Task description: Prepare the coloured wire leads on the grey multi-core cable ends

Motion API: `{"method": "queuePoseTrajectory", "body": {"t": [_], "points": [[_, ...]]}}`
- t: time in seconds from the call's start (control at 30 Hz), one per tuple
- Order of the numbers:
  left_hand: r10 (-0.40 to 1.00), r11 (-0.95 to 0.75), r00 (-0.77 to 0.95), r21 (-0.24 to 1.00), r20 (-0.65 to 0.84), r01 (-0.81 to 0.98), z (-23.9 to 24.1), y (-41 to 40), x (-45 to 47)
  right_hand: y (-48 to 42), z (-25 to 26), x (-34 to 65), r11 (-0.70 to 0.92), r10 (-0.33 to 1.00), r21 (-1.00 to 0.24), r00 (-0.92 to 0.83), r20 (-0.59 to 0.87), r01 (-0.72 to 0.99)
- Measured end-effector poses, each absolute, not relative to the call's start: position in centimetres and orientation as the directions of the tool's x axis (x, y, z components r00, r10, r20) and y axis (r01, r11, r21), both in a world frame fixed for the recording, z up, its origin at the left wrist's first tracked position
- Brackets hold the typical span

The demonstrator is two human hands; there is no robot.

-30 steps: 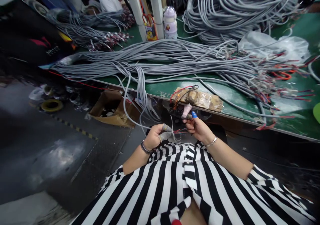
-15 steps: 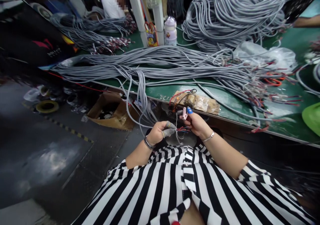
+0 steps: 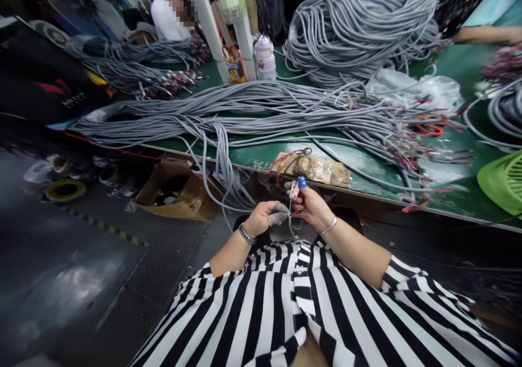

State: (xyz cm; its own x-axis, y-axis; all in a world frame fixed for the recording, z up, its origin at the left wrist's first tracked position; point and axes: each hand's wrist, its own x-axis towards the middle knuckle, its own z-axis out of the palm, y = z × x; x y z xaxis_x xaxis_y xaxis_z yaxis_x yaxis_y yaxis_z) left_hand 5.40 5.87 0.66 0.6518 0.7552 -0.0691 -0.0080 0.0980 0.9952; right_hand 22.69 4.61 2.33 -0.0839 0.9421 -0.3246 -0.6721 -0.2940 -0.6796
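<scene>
A long green bench [image 3: 265, 155] runs across a busy workroom with a dark floor. A thick bundle of grey cables [image 3: 261, 106] lies along the bench, and some of its cables hang over the front edge. Behind it sits a big coil of grey cable [image 3: 359, 24]. Just in front of the coil lies a clear plastic bag [image 3: 416, 87].

The person wears a black and white striped top and holds both hands close together, low down, just in front of the bench edge. The left hand [image 3: 263, 218] has grey finger covers [image 3: 279, 215]. Its grip is closed, and it pinches a bunch of thin wires [image 3: 296, 213] in red and other colours. The right hand [image 3: 312, 206] has a blue finger cap [image 3: 302, 182]. Its grip is closed too, and it holds a small plug [image 3: 293, 190], pale pink, between thumb and finger. The plug is just above the thin wires, between the two hands. I cannot tell if the wires go into the plug. Each wrist has a bracelet.

Right above the hands, on the bench edge, sits a taped block [image 3: 316, 167] with red and black wires on it. A pale bottle [image 3: 264, 57] stands far back on the bench beside a white post. A green slatted thing [image 3: 503, 179] sits at the right end.

On the floor to the left, a cardboard box [image 3: 175, 190] stands open under the hanging cables. A tape roll [image 3: 65, 189] lies further left. Another person in a white top [image 3: 165, 19] sits far behind the bench.
</scene>
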Motion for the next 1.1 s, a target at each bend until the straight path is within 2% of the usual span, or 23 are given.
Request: {"method": "queuePoseTrajectory", "body": {"t": [0.4,0.5,0.57,0.7,0.8,0.9,1.03,1.1], "points": [[0.767,0.093,0.638,0.996,-0.068,-0.006,1.7,4.5,4.6,4.0,1.0,23.1,-0.357,0.920,-0.646,-0.135,-0.368,-0.675],[0.726,0.075,0.685,0.997,-0.066,0.017,1.3,3.3,3.7,3.4,0.1,23.8,-0.365,0.923,-0.688,-0.144,-0.358,-0.628],[0.763,0.054,0.643,0.998,-0.061,0.030,0.7,2.5,3.2,2.5,-0.6,24.3,-0.363,0.927,-0.739,-0.141,-0.348,-0.567],[0.931,-0.042,0.363,0.999,0.028,0.031,-0.3,1.7,2.4,0.3,-1.3,25.2,-0.234,0.970,-0.911,-0.141,-0.197,-0.339],[0.962,-0.139,0.250,0.985,0.109,0.106,-0.5,1.6,2.5,-0.6,-0.7,25.0,0.030,0.979,-0.999,-0.200,0.038,-0.043],[0.949,-0.272,0.226,0.937,0.222,0.218,-0.6,1.4,2.9,-0.7,0.2,23.7,0.282,0.938,-0.941,-0.262,0.229,0.185],[0.891,-0.453,0.236,0.795,0.388,0.402,-0.7,1.2,3.3,-0.3,0.9,22.0,0.372,0.927,-0.829,-0.214,0.308,0.418],[0.888,-0.458,0.263,0.769,0.377,0.445,-0.7,1.1,3.1,-0.2,1.1,21.9,0.409,0.912,-0.753,-0.231,0.338,0.516]]}}
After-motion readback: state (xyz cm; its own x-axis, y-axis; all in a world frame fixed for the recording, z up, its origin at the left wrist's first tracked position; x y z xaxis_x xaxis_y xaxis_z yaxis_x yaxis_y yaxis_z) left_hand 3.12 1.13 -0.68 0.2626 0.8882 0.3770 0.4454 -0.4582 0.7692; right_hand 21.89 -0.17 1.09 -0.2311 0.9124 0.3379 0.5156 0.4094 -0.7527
